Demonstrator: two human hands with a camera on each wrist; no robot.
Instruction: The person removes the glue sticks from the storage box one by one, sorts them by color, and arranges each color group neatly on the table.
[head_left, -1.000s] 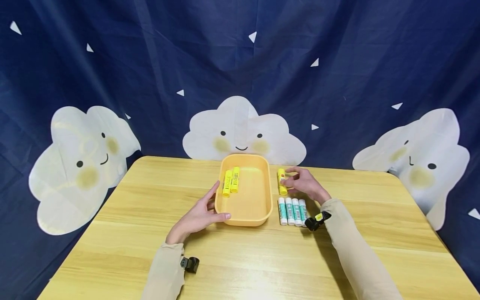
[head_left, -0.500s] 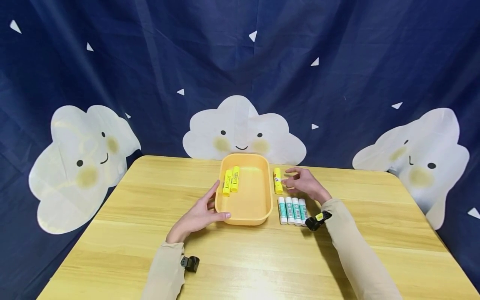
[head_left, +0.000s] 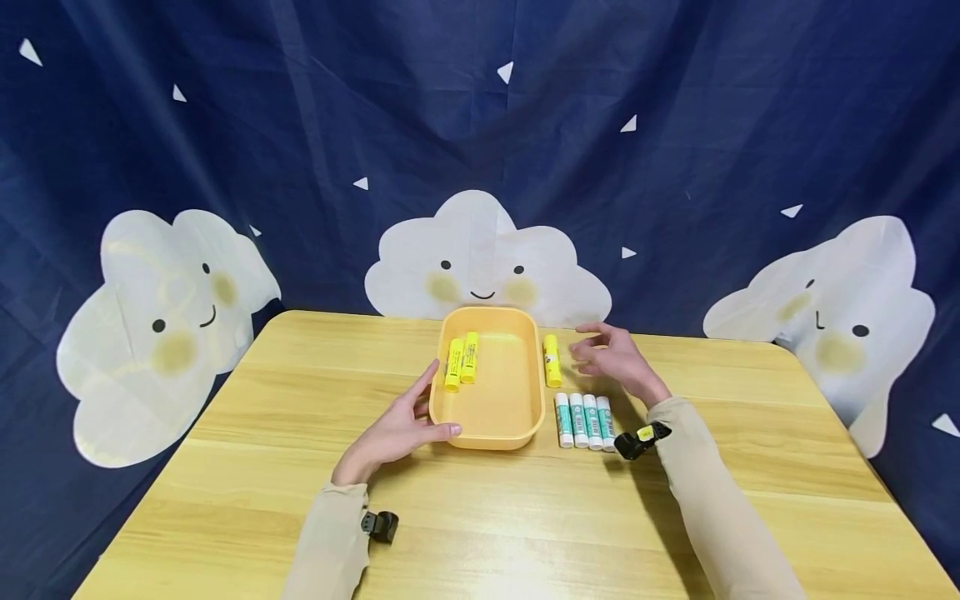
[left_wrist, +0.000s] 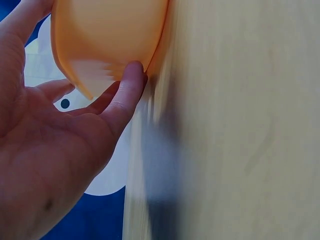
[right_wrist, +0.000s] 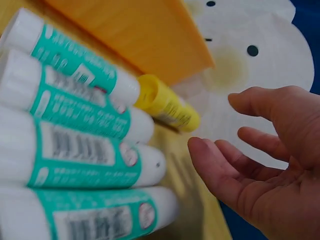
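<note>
In the head view, an orange plastic basket (head_left: pixel 495 425) stands on the table, with two yellow glue sticks (head_left: pixel 453 365) lying inside along its left wall. My left hand (head_left: pixel 393 429) spreads around its near left corner; the left wrist view has the fingertips against the basket wall (left_wrist: pixel 110 35). Just outside the right wall lies a third yellow glue stick (head_left: pixel 552 361). Beside it, my right hand (head_left: pixel 617 360) hovers, fingers loosely bent and holding nothing, apart from the yellow glue stick (right_wrist: pixel 167 105) in the right wrist view.
Several white-and-teal glue sticks (head_left: pixel 583 422) lie side by side in a row, right of the basket and nearer me. The wooden table (head_left: pixel 300 367) ends at a dark blue curtain (head_left: pixel 465 100) with white clouds.
The yellow glue stick outside the basket has slid left, close to the basket wall. My right hand has come away from it, slightly to the right. The left hand stays put.
</note>
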